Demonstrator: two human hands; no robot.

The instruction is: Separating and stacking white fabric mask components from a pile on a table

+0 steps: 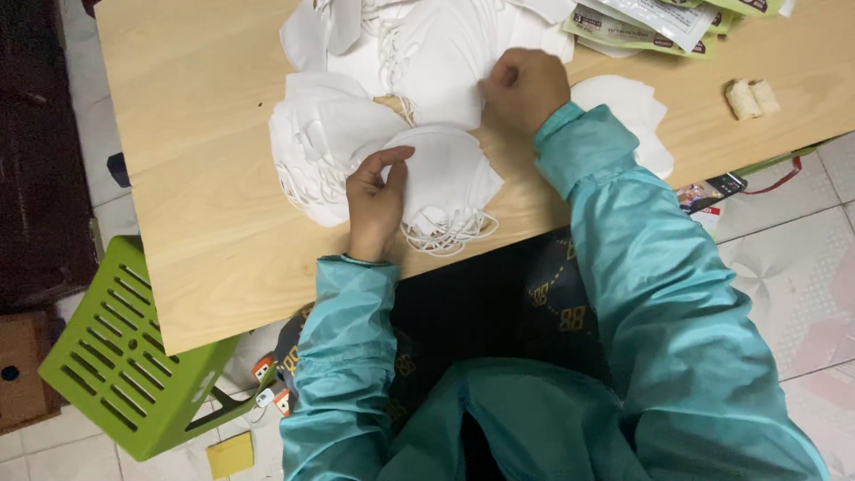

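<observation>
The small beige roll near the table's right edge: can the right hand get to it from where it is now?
Probably yes. The right hand rests on the white masks, and bare table lies between it and the beige roll.
</observation>
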